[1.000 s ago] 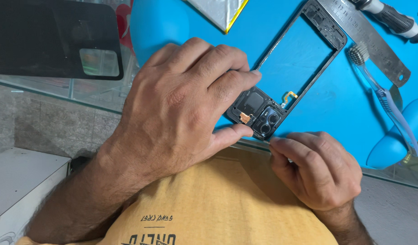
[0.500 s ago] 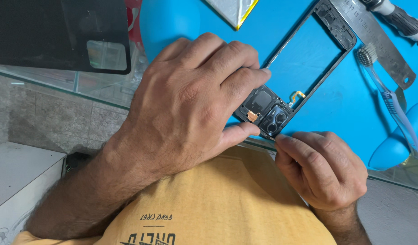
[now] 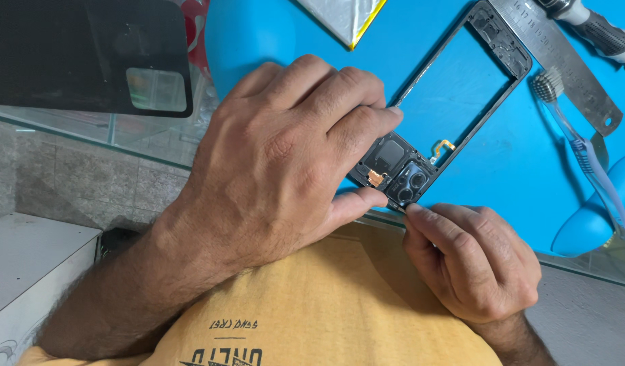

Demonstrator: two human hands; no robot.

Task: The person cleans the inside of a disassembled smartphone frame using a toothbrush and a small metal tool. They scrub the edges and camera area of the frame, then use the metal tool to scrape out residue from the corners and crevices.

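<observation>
A black phone frame (image 3: 500, 51) lies diagonally on a blue mat (image 3: 522, 163), its open middle showing the mat. Its near end carries a camera module and a small orange flex cable. My left hand (image 3: 285, 156) covers that near end, fingers over the top and thumb under the edge, holding the frame. My right hand (image 3: 472, 261) sits just below the frame's near corner, fingers curled, with the fingertips pinched against that corner. Whether it holds a small part or tool is hidden.
A black phone back cover (image 3: 82, 54) rests on the glass counter at upper left. A toothbrush (image 3: 583, 149), a steel ruler (image 3: 563, 61) and a black-handled tool (image 3: 597, 27) lie on the mat at right. A flat silver battery (image 3: 339, 17) is at the top.
The view has shifted slightly, so everything sits a little to the right and up. Both hands stay at the frame's near end.
</observation>
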